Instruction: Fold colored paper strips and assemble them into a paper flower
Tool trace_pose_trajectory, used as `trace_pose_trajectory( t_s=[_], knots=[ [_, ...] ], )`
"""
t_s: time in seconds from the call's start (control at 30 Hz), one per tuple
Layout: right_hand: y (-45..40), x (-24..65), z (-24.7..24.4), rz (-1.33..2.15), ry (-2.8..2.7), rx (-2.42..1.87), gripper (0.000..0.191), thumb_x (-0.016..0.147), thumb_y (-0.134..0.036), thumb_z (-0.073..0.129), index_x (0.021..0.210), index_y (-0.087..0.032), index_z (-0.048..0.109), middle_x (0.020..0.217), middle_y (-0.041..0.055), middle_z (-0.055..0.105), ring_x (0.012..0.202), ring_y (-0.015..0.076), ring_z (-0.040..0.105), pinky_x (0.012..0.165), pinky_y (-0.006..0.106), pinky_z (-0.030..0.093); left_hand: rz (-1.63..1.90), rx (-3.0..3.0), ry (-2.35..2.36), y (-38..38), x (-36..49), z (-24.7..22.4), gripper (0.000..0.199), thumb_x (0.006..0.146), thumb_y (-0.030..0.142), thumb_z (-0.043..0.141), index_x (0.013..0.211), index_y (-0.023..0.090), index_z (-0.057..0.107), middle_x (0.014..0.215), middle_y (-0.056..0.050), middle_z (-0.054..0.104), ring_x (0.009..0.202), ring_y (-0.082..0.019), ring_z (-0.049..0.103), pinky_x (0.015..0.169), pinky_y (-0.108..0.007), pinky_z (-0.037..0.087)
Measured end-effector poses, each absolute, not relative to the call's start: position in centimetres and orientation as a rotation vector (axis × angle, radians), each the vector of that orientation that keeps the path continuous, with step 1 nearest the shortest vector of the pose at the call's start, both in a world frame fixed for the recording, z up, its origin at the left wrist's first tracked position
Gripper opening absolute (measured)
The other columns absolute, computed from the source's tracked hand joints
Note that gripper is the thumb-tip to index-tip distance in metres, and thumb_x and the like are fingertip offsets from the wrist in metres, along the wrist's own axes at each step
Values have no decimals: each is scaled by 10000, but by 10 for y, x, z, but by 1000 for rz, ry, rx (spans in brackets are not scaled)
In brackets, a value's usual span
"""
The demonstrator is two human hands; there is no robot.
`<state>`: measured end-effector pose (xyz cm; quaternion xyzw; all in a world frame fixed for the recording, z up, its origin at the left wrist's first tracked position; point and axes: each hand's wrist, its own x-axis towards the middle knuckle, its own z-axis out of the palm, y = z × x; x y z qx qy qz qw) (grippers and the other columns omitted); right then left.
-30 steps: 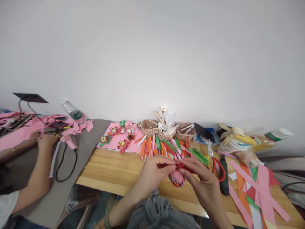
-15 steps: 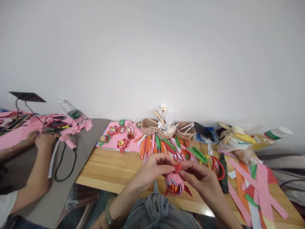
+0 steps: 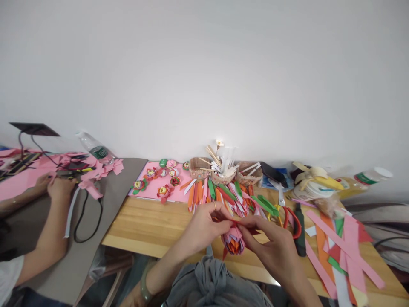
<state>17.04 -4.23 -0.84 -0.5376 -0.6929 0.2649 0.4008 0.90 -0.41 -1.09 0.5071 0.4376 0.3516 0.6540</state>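
A layered paper flower, pink outside with orange in the middle and red outer petals, is held above the wooden table's front edge. My left hand pinches the red paper at its upper left. On the other side, my right hand grips the same red paper between thumb and fingers. The fingertips of both hands almost meet above the flower. Folded paper strips in orange, white, green and pink lie just beyond my hands.
Small paper flowers rest on a pink sheet. Baskets with sticks stand by the wall. Red-handled scissors, a dark green bottle and loose strips lie right. Another person's hands work at left.
The red paper between my fingertips now looks flatter and stretched sideways. The flower has tilted and shifted slightly up, and its red petal at the right is no longer below my right hand.
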Motion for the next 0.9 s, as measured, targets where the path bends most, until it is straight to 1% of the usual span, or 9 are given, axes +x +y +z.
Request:
trace_pose_trajectory(
  t_s=[0.23,0.33,0.4,0.47,0.53,0.6,0.7,0.8,0.9],
  knots=[
    [-42,173,-11,516,-1882,-1276,152,794,-187,574,889,-231,683,759,31,734,620,167,679,572,260,550,836,1243,999,-7,8,-8,69,639,89,594,635,157,588,644,10,605,594,-103,544,563,-208,408],
    [-43,175,-7,416,-1862,-1242,132,783,-172,582,850,-232,678,717,27,728,595,166,675,550,252,539,824,1163,908,-5,6,-5,53,661,151,637,690,161,594,666,13,591,621,-108,550,578,-210,414],
    [-44,176,-4,348,-1841,-1207,131,777,-145,577,818,-232,667,688,22,718,579,161,669,524,239,523,795,1110,786,-2,4,-5,172,688,228,667,842,169,618,818,-24,623,766,-144,588,652,-233,443],
    [-45,177,-2,304,-1827,-1175,157,774,-112,567,812,-238,651,688,17,713,592,160,668,534,238,519,702,1107,682,-1,1,-6,393,672,267,712,1040,188,601,1004,-65,620,920,-186,584,736,-266,454],
    [-44,178,-2,294,-1828,-1136,189,780,-82,557,828,-249,632,718,15,714,647,163,674,590,251,527,545,1111,624,-1,0,-9,567,615,249,767,1143,201,570,1039,-76,626,906,-193,595,764,-292,457],
    [-43,178,-2,290,-1846,-1117,200,790,-74,552,830,-258,618,803,24,717,763,181,675,695,293,528,512,1119,625,-3,2,-10,619,591,222,786,1169,208,565,1053,-81,633,890,-193,607,775,-308,467],
    [-44,178,-1,228,-1774,-1224,146,802,-132,552,830,-256,623,946,60,680,929,228,626,809,369,486,698,1256,763,-6,5,-10,614,601,202,785,1175,229,567,1147,-87,613,986,-215,590,853,-334,461],
    [-46,176,1,289,-1581,-1399,74,823,-236,546,802,-234,617,847,58,649,793,209,613,686,312,493,898,1532,915,-7,8,-13,586,628,184,772,1173,266,577,1179,-69,601,1078,-227,552,955,-370,413],
    [-48,173,2,616,-1520,-1466,232,847,-340,516,664,-214,583,638,13,595,572,152,551,501,235,440,1034,1809,917,-7,9,-18,559,692,181,725,1209,301,549,1206,-69,571,1126,-224,528,989,-403,400]
  ],
)
